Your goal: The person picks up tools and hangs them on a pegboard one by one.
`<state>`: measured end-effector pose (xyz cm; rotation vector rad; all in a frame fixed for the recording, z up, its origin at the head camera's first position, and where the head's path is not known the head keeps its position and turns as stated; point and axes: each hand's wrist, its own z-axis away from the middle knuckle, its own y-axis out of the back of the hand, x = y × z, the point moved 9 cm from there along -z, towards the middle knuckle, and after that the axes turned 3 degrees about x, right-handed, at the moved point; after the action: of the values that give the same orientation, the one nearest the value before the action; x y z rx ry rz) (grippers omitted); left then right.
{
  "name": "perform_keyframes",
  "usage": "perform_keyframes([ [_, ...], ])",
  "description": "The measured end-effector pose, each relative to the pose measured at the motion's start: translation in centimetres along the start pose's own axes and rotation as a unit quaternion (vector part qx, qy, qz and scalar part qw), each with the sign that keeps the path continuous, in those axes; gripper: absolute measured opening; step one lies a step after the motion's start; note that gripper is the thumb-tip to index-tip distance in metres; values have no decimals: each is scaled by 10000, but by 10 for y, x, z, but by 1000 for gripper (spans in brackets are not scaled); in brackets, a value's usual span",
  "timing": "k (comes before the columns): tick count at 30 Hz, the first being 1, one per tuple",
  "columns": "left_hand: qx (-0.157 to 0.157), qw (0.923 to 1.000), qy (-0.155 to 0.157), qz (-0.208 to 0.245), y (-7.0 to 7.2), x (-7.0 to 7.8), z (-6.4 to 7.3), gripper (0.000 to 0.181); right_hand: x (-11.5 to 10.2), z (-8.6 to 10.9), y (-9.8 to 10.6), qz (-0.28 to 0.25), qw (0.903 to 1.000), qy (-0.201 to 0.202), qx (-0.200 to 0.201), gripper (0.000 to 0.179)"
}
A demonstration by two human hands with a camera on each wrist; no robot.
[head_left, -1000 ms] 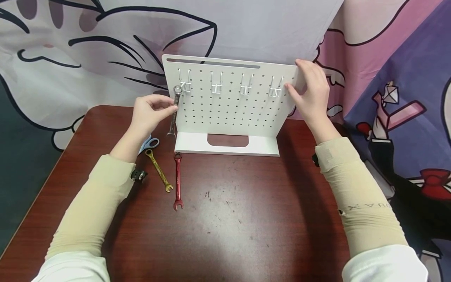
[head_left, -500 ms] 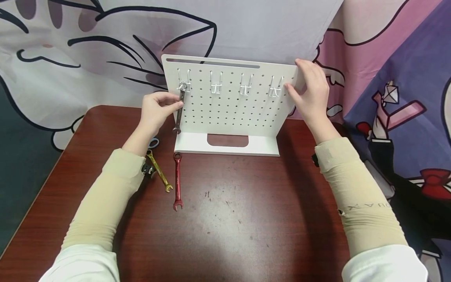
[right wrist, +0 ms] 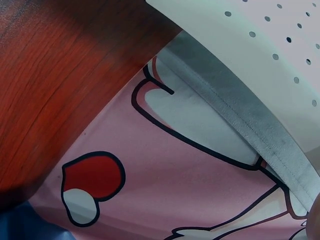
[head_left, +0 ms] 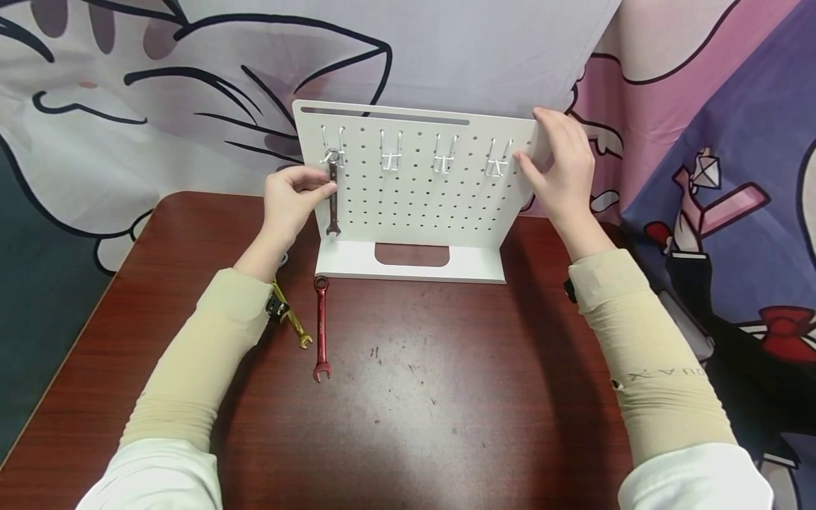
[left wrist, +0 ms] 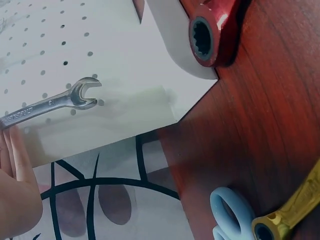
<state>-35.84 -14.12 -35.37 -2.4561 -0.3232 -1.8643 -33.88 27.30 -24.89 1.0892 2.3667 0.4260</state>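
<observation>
While left fingers [head_left: 321, 193] pinch a wrench [head_left: 333, 207], right fingers [head_left: 556, 127] a pegboard [head_left: 417, 210], glossy brown table [head_left: 459, 404], cartoon cloth [head_left: 472, 53] behind

We count two grips: one left grip [head_left: 292, 198] and one right grip [head_left: 564, 161]. Between them is one white pegboard [head_left: 417, 205] with four wire hooks [head_left: 392, 162], one just beside the left grip and three toward the right. We see three wrenches: one silver wrench [head_left: 333, 202] at the left grip, one yellow wrench [head_left: 295, 325] and one red wrench [head_left: 321, 329] nearer than it. We find one pair of blue-handled scissors [left wrist: 244, 212] below the left grip, and one surface [head_left: 446, 397] beneath both grips.
</observation>
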Motion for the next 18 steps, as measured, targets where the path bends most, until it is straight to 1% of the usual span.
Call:
perform_keyframes([
  [4,44,9999,-144,-50,-2,0,1,12,0,1,0,29,10000,0,-29,53],
  [7,30,9998,-193,-66,-3,0,2,13,-1,2,0,58,10000,-11,-61,53],
  [12,-35,9999,-130,-73,-3,1,4,15,-1,2,1,70,10000,-5,-67,53],
  [15,-49,9998,-152,-98,0,2,4,17,-1,2,1,38,10000,14,-31,53],
  [18,-65,9993,-234,-287,7,3,5,20,-1,1,0,20,10000,18,-16,53],
])
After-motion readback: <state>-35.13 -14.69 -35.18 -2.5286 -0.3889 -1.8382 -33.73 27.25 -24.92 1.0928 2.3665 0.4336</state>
